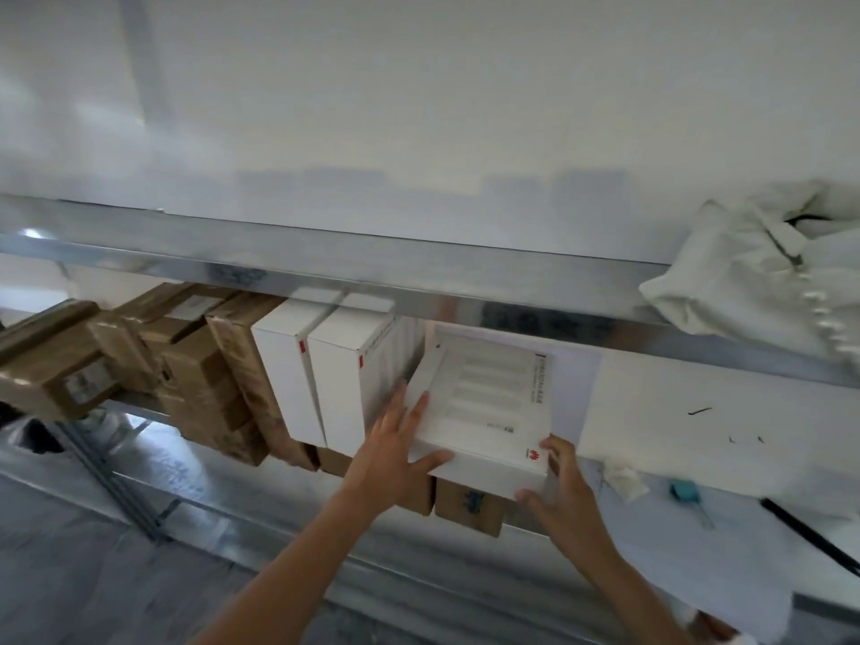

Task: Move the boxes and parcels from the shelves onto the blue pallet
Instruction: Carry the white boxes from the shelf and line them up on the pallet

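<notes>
The white box (484,412), tilted and with a red logo at its corner, lies at the shelf (651,412) edge. The left hand (395,453) presses flat on its left side, while the right hand (558,486) grips its near right corner. Left of it, two white boxes (321,384) and brown parcels (204,388) stand in a row.

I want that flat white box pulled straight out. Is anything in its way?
Nothing visible blocks it. Left hand and right hand hold the flat white cardboard box; upright white boxes stand beside it.
</notes>
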